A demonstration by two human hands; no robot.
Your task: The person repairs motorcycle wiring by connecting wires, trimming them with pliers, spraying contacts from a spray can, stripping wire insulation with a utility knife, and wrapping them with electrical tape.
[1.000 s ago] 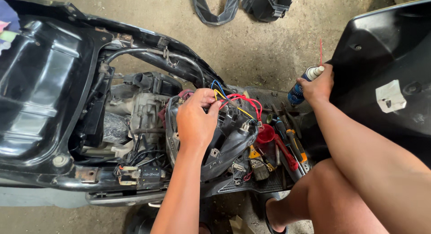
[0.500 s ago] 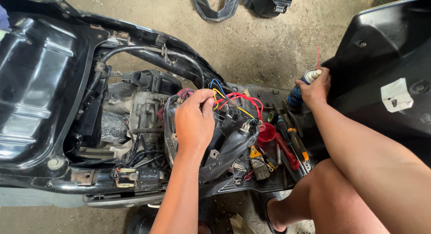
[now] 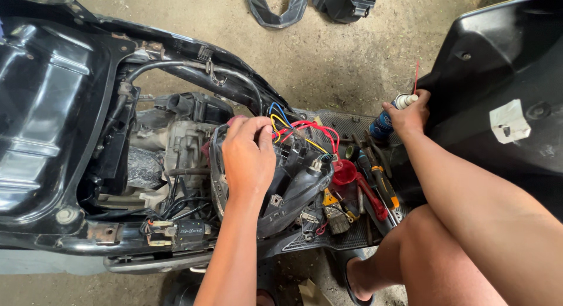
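On bare concrete floor [image 3: 328, 59] — left hand [image 3: 249, 159] pinches wires [image 3: 293, 127], right hand [image 3: 410, 115] grips spray can [image 3: 390, 115].

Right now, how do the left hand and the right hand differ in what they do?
The left hand rests on the black housing by the coloured wires; the right hand grips a spray can. The left hand is over the scooter's middle, the right hand is near the footboard's edge. Both are bare.

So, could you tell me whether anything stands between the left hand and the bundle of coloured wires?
Nothing visible does: the left hand already rests on the black housing with its fingertips at the coloured wires.
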